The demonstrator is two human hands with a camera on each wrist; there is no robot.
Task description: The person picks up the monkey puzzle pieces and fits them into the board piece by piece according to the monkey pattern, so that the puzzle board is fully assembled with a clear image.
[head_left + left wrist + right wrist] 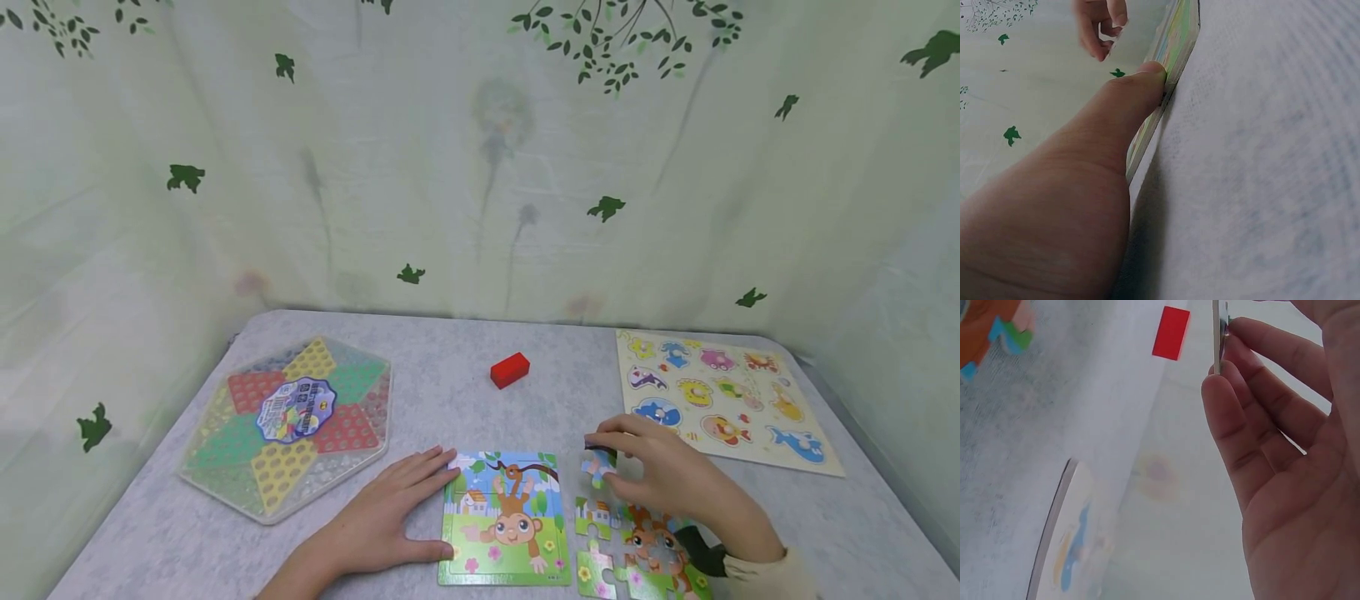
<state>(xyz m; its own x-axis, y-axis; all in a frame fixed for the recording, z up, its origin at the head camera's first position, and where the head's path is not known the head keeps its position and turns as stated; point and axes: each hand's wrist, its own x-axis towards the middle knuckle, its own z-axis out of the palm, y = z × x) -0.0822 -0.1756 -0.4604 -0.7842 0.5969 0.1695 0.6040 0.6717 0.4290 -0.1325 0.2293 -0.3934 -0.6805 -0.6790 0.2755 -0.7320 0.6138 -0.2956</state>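
Observation:
A square monkey puzzle board (513, 521) lies near the table's front, its picture appearing whole. My left hand (382, 512) rests at the board's left side with fairly straight fingers; in the left wrist view its thumb (1138, 84) touches the board's edge. To the right, my right hand (667, 467) pinches a jigsaw piece (597, 468) above the table. The right wrist view shows that piece (1217, 337) edge-on between the fingers, so its picture is mostly hidden there. Below the right hand lie several puzzle pieces (596, 573) with parts of a monkey picture, partly covered by the wrist.
A red block (510, 370) sits behind the board. On the left lies a hexagonal Chinese checkers set (352, 429) under a clear cover. A sea-animal knob puzzle (757, 454) occupies the back right. Printed fabric (450, 167) hangs behind the grey table (442, 400).

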